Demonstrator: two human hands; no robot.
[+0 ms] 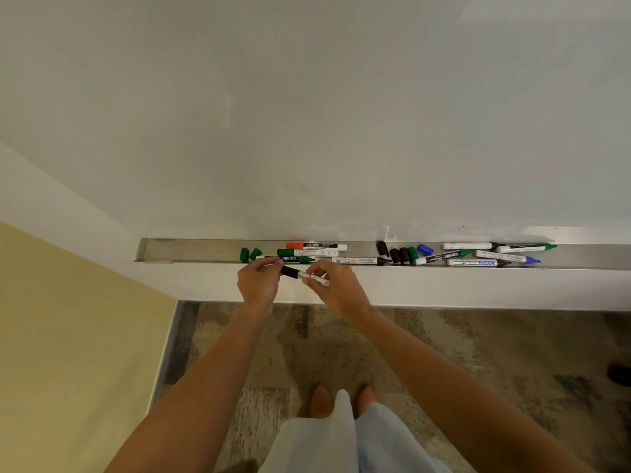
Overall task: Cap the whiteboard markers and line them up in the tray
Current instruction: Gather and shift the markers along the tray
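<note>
Brushed-metal whiteboard tray [191,250] is running along the lower edge of the white board. Both hands are working just in front of the tray's front edge, left of its middle. The left hand [258,285] is closing its grip on the black cap [290,271] of a white-barrelled marker [312,278], while the right hand [329,290] is pinching the barrel; cap and barrel are meeting end to end. Behind the hands, three capped markers are lying in the tray: one red-capped marker [316,246] against the back edge and two green-capped markers [307,252] in front of it. Two loose green caps [249,255] are sitting to their left. Toward the tray's right end, loose black caps [396,254] and uncapped markers [491,255] are lying scattered.
</note>
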